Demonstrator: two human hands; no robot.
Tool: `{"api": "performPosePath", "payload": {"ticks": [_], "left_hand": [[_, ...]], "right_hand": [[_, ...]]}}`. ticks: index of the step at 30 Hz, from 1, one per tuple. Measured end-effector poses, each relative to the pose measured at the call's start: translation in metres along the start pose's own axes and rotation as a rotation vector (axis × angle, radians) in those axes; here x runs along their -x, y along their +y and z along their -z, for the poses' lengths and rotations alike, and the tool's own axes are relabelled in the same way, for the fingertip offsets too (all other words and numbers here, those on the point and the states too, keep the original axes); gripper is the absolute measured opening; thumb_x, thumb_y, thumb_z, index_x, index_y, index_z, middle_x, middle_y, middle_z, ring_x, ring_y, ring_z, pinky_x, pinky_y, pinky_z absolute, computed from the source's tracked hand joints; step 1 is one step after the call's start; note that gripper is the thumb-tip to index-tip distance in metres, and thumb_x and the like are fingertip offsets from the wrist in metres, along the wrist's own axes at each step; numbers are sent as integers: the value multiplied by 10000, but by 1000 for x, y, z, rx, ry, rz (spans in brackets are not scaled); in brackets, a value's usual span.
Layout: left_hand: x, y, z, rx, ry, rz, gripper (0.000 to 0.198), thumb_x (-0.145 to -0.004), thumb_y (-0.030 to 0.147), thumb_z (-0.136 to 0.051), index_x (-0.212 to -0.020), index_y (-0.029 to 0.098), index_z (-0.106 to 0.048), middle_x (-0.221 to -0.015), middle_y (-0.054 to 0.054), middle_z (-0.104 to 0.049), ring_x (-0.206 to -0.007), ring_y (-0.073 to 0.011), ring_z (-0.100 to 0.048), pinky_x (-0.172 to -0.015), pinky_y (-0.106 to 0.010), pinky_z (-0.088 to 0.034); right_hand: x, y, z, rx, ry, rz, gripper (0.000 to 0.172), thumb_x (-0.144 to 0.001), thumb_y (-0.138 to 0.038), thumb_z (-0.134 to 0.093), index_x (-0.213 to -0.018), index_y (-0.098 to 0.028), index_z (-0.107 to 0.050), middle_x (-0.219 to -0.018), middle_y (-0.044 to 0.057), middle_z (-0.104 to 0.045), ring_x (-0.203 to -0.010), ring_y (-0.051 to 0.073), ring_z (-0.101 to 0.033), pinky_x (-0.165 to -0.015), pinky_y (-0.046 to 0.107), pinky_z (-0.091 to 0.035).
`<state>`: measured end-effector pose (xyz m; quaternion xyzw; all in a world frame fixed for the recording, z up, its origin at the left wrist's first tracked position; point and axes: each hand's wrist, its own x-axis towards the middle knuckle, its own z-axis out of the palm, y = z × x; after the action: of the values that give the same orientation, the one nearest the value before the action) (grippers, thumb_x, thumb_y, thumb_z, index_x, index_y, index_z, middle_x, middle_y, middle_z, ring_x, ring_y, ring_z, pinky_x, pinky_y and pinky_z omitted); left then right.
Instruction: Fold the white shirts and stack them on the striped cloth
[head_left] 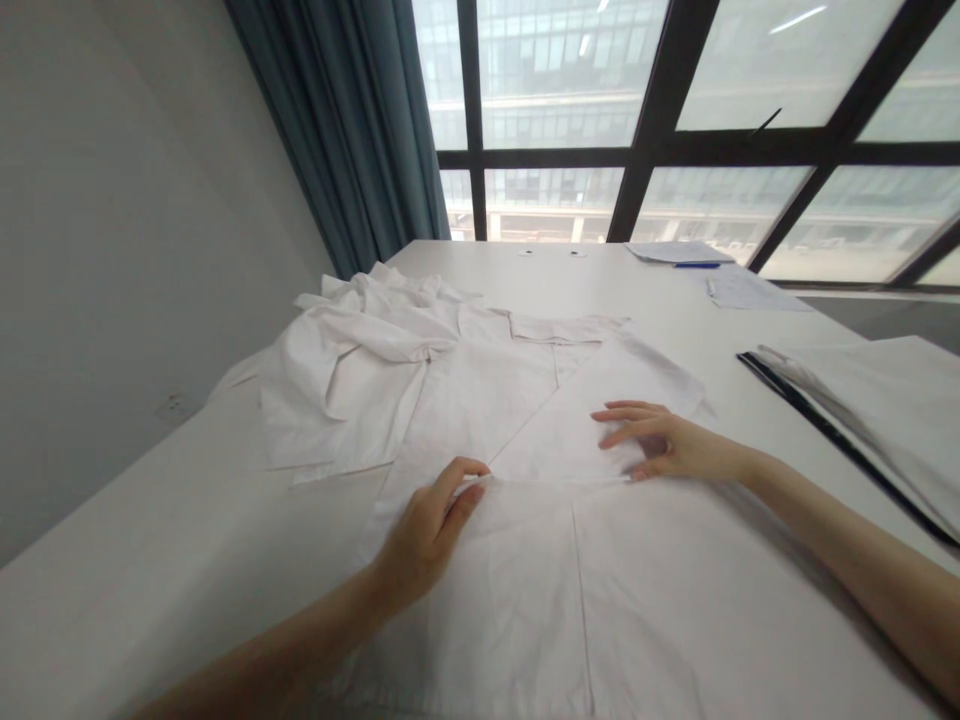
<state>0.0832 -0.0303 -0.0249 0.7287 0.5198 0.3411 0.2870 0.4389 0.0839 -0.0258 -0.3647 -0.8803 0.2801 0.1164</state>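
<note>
A white garment (525,520) lies spread on the white table (150,540), its collar (562,328) toward the window. One sleeve (600,410) is folded diagonally across the front. My left hand (427,525) pinches the cuff end of that folded sleeve near the garment's middle. My right hand (660,440) rests flat on the same sleeve, fingers stretched out and pointing left. The other sleeve (345,370) lies crumpled to the left.
A stack of white sheets on a dark-edged board (862,400) sits at the right. Papers and a blue pen (697,264) lie at the far right by the window. A blue curtain (352,120) hangs at the back left, next to a grey wall.
</note>
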Motion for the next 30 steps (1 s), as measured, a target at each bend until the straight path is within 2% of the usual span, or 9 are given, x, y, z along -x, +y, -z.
{"api": "performPosePath", "payload": {"ticks": [3,8,12,14,17,19,23,27,30], "left_hand": [[-3,-2,0,19,63,96,295,-971,422,-374,-1021,199,-562,-683,37,-585,-589,-141,-563,-568,-231,-419],[-8,-3,0,117,87,127,273,-945,402,-434,-1077,203,-567,-1019,-34,-666,-952,-191,-635,-796,-271,-492],[-9,-3,2,110,88,121,320,-871,368,-577,-1151,213,-575,-1156,-41,-648,-1081,-209,-607,-917,-305,-475],[-9,-3,3,116,75,135,380,-835,361,-631,-1182,214,-581,-1133,-36,-665,-1010,-202,-634,-895,-304,-491],[-9,-2,3,181,16,203,394,-826,384,-647,-1178,211,-613,-1022,-20,-710,-798,-171,-665,-743,-273,-528],[-9,-3,3,221,17,214,335,-827,390,-642,-1104,202,-665,-996,-22,-728,-808,-174,-676,-738,-266,-532],[-9,-4,3,256,72,187,272,-838,401,-619,-958,183,-729,-970,-35,-752,-926,-201,-686,-825,-279,-530],[-9,-5,3,232,84,157,298,-874,419,-581,-951,182,-745,-937,-30,-763,-891,-194,-697,-791,-263,-534],[-8,-4,4,196,36,97,335,-905,435,-544,-939,179,-756,-855,-23,-765,-800,-179,-701,-717,-240,-529]], "right_hand": [[0,-1,-1,-19,-14,-16,518,-691,-598,-759,-1147,-358,-711,-1466,17,-492,-1423,344,-292,-1139,558,-254],[-4,-1,-3,-136,78,-9,304,-816,-546,-666,-963,-299,-768,-1369,51,-590,-1366,307,-406,-1102,515,-344],[-5,-3,1,-193,61,-12,267,-818,-524,-672,-823,-274,-768,-1354,56,-602,-1358,301,-420,-1108,511,-342],[-5,-4,2,-200,43,-27,257,-814,-515,-680,-808,-274,-767,-1369,53,-588,-1371,300,-401,-1113,514,-334],[-4,-4,3,-222,36,-42,244,-801,-507,-694,-788,-273,-763,-1379,49,-580,-1385,299,-381,-1125,513,-318],[-3,-3,3,-247,34,-53,242,-788,-505,-708,-766,-269,-757,-1379,48,-580,-1394,301,-367,-1131,513,-308],[-2,-2,4,-308,31,-77,255,-765,-510,-728,-736,-258,-752,-1374,57,-584,-1403,313,-351,-1144,519,-281],[-2,-5,6,-333,31,-94,265,-771,-509,-722,-717,-251,-751,-1382,62,-578,-1409,318,-338,-1145,518,-269],[-2,-6,7,-336,26,-98,284,-773,-513,-717,-681,-246,-742,-1372,64,-586,-1412,324,-330,-1145,521,-264]]}}
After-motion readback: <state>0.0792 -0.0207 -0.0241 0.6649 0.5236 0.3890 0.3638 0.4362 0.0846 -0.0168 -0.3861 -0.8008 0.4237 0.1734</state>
